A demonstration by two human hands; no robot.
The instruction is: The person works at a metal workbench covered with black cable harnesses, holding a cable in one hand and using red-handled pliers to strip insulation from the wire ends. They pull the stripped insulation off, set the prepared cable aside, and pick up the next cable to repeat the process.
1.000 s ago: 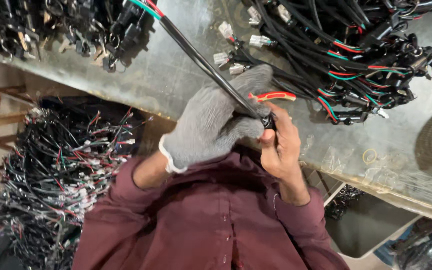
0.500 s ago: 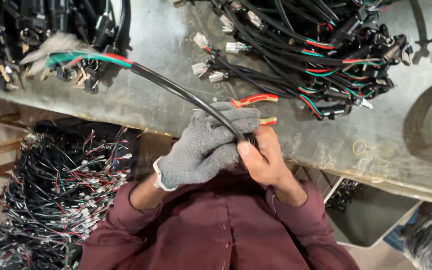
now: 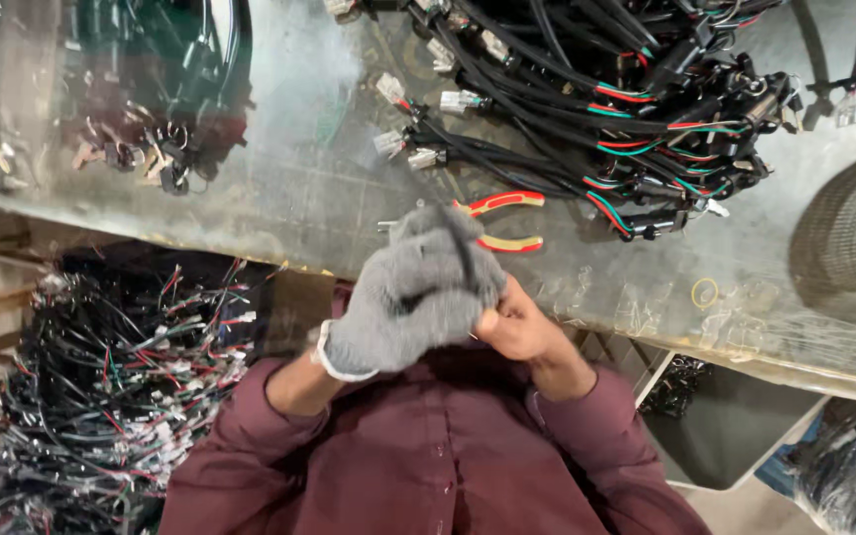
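Grey metal workbench (image 3: 279,188) holds black wire harnesses (image 3: 596,109) and pliers (image 3: 507,220).

Dim, even light; upper left smeared by motion blur, with perhaps faint tabletop (image 3: 329,188) glare.

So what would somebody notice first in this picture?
Probably the grey-gloved left hand pressed against the bare right hand, right in the middle. Next, the big pile of black cables on the table at the top, with red-handled pliers just beyond the hands.
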